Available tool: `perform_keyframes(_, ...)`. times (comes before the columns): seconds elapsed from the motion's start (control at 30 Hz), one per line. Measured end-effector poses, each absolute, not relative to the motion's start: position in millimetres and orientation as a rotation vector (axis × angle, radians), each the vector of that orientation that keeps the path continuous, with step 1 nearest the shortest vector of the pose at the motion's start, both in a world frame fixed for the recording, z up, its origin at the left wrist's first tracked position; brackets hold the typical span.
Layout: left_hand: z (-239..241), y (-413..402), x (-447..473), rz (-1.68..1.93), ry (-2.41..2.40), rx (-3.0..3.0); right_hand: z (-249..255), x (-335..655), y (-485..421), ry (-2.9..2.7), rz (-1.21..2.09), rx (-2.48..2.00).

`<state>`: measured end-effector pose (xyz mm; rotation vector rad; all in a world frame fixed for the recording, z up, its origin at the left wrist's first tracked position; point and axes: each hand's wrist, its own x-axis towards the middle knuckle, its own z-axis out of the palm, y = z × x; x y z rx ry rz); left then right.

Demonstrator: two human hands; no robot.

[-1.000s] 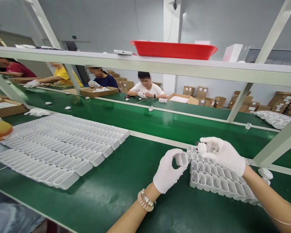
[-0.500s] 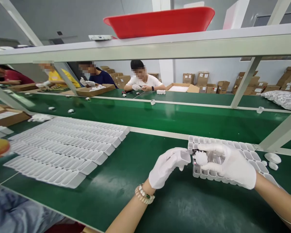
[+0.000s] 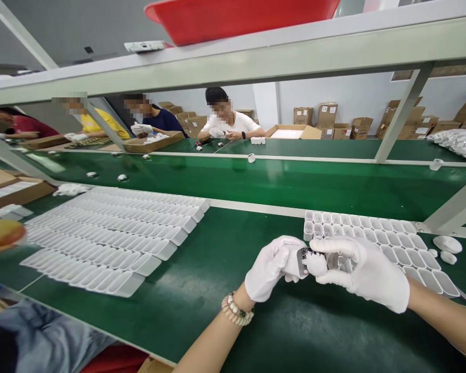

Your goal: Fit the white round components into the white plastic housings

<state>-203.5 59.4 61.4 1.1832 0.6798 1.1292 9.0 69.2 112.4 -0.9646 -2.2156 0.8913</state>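
At the lower middle of the frame a beaded bracelet [image 3: 236,311] is seen on the wrist behind the white-gloved left hand [image 3: 272,267], which is closed around a small white plastic shell [image 3: 294,260], gripped between thumb and fingertips. Just right of it, the white-gloved right hand [image 3: 367,273] is pinched narrowly on a white rounded insert [image 3: 316,264] with a dark part at its leading end. The insert lies directly to the right of the shell and touches it; its long axis is judged to run left to right across the frame, in line with the shell's mouth, so both hands are equally near the joint. Both are held just above the green matted surface [image 3: 202,290]. Behind the right hand, at centre right, a block of open white housings [image 3: 376,235] is laid in rows, with two white oval pieces [image 3: 446,244] beside it. At centre left a larger field of white housings [image 3: 112,233] is spread. Farther back, seated co-workers [image 3: 227,122] and brown cardboard boxes [image 3: 326,116] are visible, and a red plastic tray [image 3: 236,18] is set on the overhead shelf [image 3: 256,65].
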Motion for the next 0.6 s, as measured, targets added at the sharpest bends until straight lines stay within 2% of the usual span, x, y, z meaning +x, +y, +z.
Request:
perform_keyframes(0.27,64,61,-202,1.139,0.678,1.165,126,1,68,-2.225,0.871,-1.15)
perform_keyframes(0.6,65,61,-204,1.13,0.723,1.25,116,5,62,-2.315,0.655,-1.019)
